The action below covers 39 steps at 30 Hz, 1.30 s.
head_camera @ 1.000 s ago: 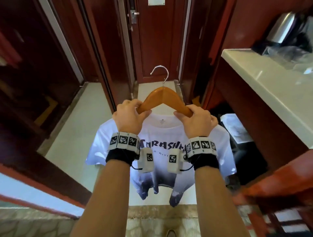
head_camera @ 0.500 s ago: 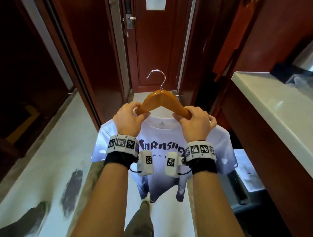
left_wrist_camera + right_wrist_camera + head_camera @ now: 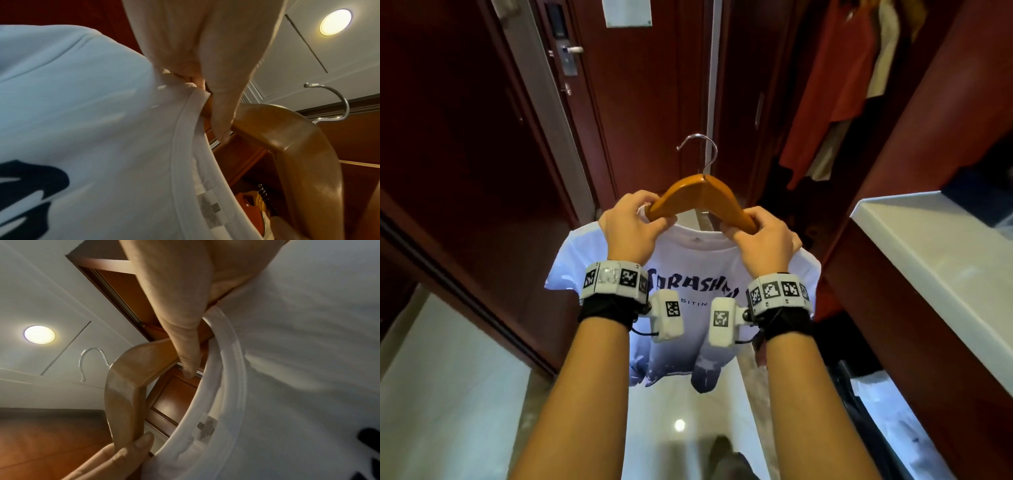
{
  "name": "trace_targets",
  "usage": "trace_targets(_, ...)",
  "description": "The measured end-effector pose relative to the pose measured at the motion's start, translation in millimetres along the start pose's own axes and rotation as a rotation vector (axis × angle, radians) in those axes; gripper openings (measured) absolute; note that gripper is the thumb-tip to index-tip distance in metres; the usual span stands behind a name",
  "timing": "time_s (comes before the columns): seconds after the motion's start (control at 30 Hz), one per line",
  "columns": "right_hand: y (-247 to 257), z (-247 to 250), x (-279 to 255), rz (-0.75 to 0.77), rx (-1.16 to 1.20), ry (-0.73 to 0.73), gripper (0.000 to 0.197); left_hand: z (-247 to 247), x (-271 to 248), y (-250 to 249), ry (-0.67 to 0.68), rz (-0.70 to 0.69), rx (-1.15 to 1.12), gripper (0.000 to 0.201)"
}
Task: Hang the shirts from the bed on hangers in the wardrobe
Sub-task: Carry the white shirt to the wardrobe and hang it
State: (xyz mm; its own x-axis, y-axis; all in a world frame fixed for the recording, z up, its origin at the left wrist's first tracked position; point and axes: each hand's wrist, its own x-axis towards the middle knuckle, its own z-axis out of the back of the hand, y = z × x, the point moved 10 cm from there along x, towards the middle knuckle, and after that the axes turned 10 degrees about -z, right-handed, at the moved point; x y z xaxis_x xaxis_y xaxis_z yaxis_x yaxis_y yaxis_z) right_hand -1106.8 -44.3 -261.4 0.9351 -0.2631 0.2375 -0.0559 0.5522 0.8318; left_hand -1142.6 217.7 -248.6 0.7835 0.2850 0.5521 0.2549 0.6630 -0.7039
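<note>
Up in front of the person hangs one white shirt [image 3: 688,274] on one wooden hanger [image 3: 700,195]. Two hands hold it: the left hand [image 3: 631,228] grips the hanger's left arm, the right hand [image 3: 763,240] grips its right arm. Beside them, more clothes [image 3: 839,85] hang in the wardrobe [image 3: 935,113].

Hanger [image 3: 702,197]: held up in front of the person, hook [image 3: 702,150] uppermost, between both hands.
Left hand [image 3: 630,233]: gripped on the hanger's left arm.
Right hand [image 3: 763,240]: gripped on the hanger's right arm.
Shirt [image 3: 688,308]: hung below the hanger, behind the wrists, collar [image 3: 185,138] around the hanger's arms.
Door [image 3: 640,102]: found behind the hanger, straight ahead.
Handle [image 3: 568,54]: set at the door's left edge.
Clothes [image 3: 835,85]: hung at upper right, in the wardrobe [image 3: 941,102].
Counter [image 3: 935,260]: placed at right, near the right hand.
Floor [image 3: 448,394]: seen below the shirt.
</note>
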Motion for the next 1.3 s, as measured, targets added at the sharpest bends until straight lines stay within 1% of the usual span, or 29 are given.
trace_targets(0.2,22.1,-2.5,12.2,0.052,0.033,-0.020,0.020,13.1,20.4,-4.0,-0.056,-0.005,-0.046,0.026)
trace_targets(0.4,25.6,-5.9,21.0,0.084,0.024,-0.008,0.019,10.2,20.3,-1.6,-0.076,0.028,-0.065,0.024)
trace_targets(0.57,29.5,17.5,39.0,0.113,-0.043,-0.038,0.021,-12.0,36.5,-18.3,-0.036,0.021,-0.114,0.025)
trace_targets(0.7,27.1,45.0,63.4,0.101,-0.127,-0.075,0.014,-46.2,59.0,-38.9,0.031,0.021,-0.108,0.026)
trace_targets(0.77,24.3,60.7,75.6,0.082,-0.158,-0.107,0.010,-67.4,71.7,-50.7,0.078,-0.006,-0.113,0.025)
trace_targets(0.87,17.8,89.8,93.2,0.044,-0.224,-0.166,0.007,-107.9,92.8,-72.8,0.180,-0.080,-0.150,0.025)
trace_targets(1.0,-1.5,136.6,112.4,-0.058,-0.295,-0.241,0.019,-167.9,108.8,-119.3,0.348,-0.235,-0.134,0.023)
trace_targets(1.17,-23.7,194.8,125.9,-0.194,-0.381,-0.309,0.018,-231.4,114.0,-190.6,0.491,-0.492,-0.052,0.018)
trace_targets(1.3,-31.8,245.9,133.0,-0.229,-0.467,-0.355,0.013,-267.4,115.9,-251.6,0.566,-0.679,-0.012,0.018)
